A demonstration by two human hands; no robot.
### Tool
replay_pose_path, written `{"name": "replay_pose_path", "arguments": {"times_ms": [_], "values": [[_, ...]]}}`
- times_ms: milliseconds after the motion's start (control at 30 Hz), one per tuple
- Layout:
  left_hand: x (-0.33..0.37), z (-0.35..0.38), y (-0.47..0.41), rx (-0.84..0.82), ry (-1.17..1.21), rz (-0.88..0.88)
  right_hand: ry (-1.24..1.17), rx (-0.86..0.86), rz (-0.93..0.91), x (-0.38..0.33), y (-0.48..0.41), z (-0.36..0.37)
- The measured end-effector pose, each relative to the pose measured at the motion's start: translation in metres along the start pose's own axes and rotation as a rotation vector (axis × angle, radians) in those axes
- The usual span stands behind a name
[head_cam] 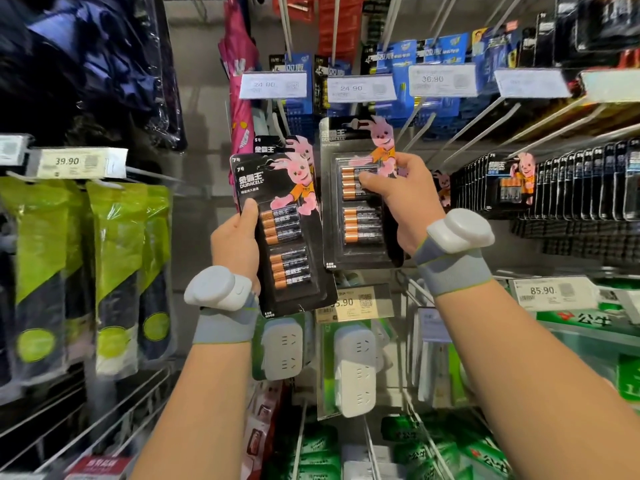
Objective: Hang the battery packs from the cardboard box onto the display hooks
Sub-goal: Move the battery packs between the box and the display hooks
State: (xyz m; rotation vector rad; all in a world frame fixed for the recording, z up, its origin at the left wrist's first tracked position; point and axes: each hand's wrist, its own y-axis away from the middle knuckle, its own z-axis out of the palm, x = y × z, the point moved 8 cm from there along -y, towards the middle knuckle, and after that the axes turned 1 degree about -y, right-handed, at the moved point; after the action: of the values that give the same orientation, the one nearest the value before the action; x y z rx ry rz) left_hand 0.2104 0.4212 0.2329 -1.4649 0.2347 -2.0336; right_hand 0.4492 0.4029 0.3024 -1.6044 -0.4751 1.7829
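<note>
Here, a person is holding up a stack of packs and a single pack before the hooks.
The left hand is gripping the stack's left edge, thumb curled over the front. The right hand is pinching the single pack just beside it, thumb on the batteries, left of the hung row.

DURACELL on battery pack; 39.90 on price tag.
</note>
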Motion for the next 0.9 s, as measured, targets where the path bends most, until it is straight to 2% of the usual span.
{"name": "replay_pose_path", "arguments": {"times_ms": [200, 633, 800, 900], "values": [[0.001, 0.001, 0.002, -0.001, -0.011, 0.001, -0.019, -0.009, 0.013, 0.001, -0.002, -0.001], [-0.004, 0.003, 0.005, 0.011, -0.003, -0.004, -0.049, -0.045, 0.169, 0.024, 0.001, -0.006], [-0.003, -0.006, 0.003, 0.031, 0.008, -0.009, -0.042, -0.065, 0.154, 0.031, -0.001, -0.003], [0.000, -0.006, 0.003, 0.028, 0.025, -0.008, -0.063, -0.055, 0.082, 0.025, -0.001, -0.002]]}}
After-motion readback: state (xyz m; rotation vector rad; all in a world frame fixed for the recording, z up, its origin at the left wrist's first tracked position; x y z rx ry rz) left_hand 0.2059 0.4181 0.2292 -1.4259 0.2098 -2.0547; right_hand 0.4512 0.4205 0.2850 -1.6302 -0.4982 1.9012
